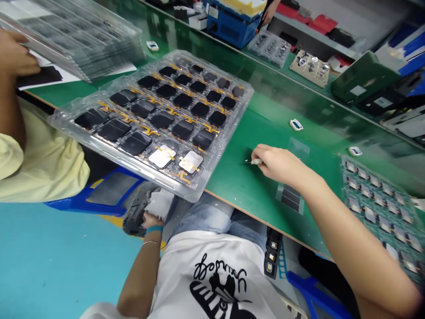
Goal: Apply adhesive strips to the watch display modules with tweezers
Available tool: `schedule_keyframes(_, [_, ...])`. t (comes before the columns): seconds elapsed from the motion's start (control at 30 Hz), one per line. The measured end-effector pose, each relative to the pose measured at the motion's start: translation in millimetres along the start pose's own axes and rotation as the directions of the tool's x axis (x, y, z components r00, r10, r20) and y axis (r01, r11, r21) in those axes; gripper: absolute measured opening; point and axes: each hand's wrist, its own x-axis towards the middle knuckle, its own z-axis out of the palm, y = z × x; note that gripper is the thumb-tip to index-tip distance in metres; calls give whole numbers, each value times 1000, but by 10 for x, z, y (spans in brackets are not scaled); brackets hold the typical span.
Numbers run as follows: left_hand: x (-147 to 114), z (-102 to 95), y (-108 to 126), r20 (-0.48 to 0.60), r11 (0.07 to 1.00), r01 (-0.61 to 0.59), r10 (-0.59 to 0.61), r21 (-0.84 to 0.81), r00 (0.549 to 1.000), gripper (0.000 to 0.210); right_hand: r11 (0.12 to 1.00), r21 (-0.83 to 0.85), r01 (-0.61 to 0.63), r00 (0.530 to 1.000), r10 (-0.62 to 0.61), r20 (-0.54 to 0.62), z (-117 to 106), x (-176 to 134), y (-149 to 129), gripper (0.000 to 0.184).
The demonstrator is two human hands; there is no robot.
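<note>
My right hand [274,163] is above the green bench [239,186], its fingers pinched on a thin tweezers-like tool [249,162] with a dark tip. Left of it lies a clear plastic tray [195,192] with rows of dark square display panels [166,119]; two show white backs [191,162]. A clear sheet with dark rectangles [291,198] is partly under my right forearm. Below the bench edge, my left hand [152,220] has its fingers curled at the lower edge of a crumpled white sheet [160,204], beside a dark grey object [134,212].
Stacked clear trays [99,40] stand far left, by a co-worker's hand [16,55]. On the right is a tray of small silvery parts [375,199]. Small white devices [295,125] lie on the bench. A blue box [226,26] and a green box [365,79] stand behind.
</note>
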Motion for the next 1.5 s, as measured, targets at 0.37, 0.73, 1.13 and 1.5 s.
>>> schedule_keyframes(0.37, [-1068,754,686,391,820,455,-315,-347,865,34,875,324,359,932,-356,-68,-41,-470,-692,11])
schedule_keyframes(0.73, [-1151,1031,925,495,458,622,-377,-635,783,34,891,418,179,912,9,-410,133,-467,-109,8])
schedule_keyframes(1.13, [-315,335,367,-134,517,151,-473,-842,871,29,913,380,148,908,27,-418,490,-302,-180,15])
schedule_keyframes(1.5, [-590,543,336,166,487,417,-478,-768,863,20,952,305,-12,908,138,-396,546,-144,-441,6])
